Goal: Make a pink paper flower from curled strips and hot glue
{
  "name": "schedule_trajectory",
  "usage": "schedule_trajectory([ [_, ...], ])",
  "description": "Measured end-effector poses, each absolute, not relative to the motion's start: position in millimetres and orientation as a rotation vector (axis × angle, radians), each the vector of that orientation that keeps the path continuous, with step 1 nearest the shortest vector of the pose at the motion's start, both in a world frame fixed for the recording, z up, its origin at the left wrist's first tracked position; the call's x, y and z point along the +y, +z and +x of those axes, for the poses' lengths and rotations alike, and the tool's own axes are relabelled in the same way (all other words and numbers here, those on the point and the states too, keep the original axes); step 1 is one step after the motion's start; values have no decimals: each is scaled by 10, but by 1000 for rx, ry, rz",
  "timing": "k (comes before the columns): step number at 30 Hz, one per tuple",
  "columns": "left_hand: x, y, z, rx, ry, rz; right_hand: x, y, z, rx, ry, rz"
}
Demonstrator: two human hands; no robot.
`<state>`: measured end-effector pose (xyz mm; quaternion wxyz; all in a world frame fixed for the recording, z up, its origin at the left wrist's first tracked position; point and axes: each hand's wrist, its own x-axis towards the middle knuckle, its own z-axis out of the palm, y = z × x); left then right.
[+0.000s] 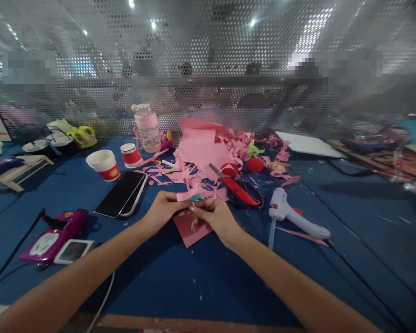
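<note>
My left hand (162, 209) and my right hand (215, 216) meet over the blue table, both pinching a small pink paper strip (186, 195) with a green tip. The fingers are closed on it. A darker pink paper sheet (189, 231) lies flat under the hands. Just beyond lies a heap of pink paper scraps (197, 162). Red-handled scissors (241, 190) rest to the right of the hands, and a white glue gun (293, 215) lies further right.
Two stacked phones (122, 194) lie left of the hands, with paper cups (104, 164) and a pink bottle (147, 127) behind them. A magenta device (53, 233) with cables sits at the front left. A perforated metal screen (208, 69) closes the back.
</note>
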<state>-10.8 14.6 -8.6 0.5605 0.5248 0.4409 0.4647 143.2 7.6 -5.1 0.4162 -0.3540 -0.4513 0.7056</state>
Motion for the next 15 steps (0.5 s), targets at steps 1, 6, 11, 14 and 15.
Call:
schedule_trajectory([
  [1,141,-88,-102,1062,1108,1256,76,-51,1430,-1121,1771,-889],
  [6,119,-113,-91,1187,1124,1346,60,-62,1415,-1088,1729,-921],
  [11,125,-100,-110,1212,1114,1398,63,-82,1400,-1019,1732,-913],
  [14,137,-55,-121,1180,1128,1379,84,-79,1419,-965,1777,-911],
  [15,140,-36,-124,1180,1144,1377,93,-75,1432,-956,1785,-911],
])
